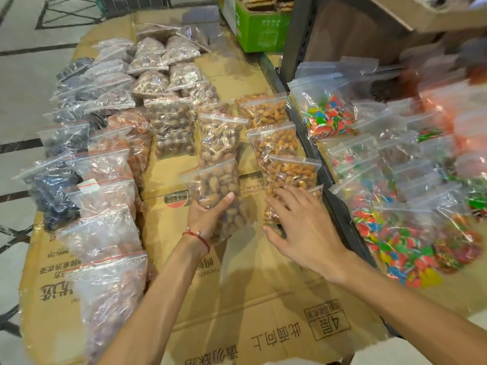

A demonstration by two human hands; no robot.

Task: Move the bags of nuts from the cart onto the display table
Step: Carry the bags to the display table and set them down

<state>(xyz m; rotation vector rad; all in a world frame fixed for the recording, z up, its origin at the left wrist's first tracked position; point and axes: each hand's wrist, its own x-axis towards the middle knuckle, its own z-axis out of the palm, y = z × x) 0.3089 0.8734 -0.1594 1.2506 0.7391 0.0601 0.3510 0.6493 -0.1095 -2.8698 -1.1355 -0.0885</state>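
Note:
Rows of clear zip bags of nuts and dried fruit lie on a display table covered in flattened cardboard (237, 299). My left hand (208, 217) grips the lower end of a bag of brown nuts (210, 184) in the middle row, thumb curled over its front. My right hand (297, 227) lies with spread, straight fingers on the nearest bag of orange-brown nuts (274, 206) in the right row. Behind it lie more bags of the same nuts (291, 171). No cart is in view.
A dark metal shelf frame (329, 185) runs along the table's right edge, with bags of coloured candy (400, 241) beyond it. A green box (266, 30) stands at the back. Dark dried-fruit bags (56, 188) line the left edge, tiled floor beyond.

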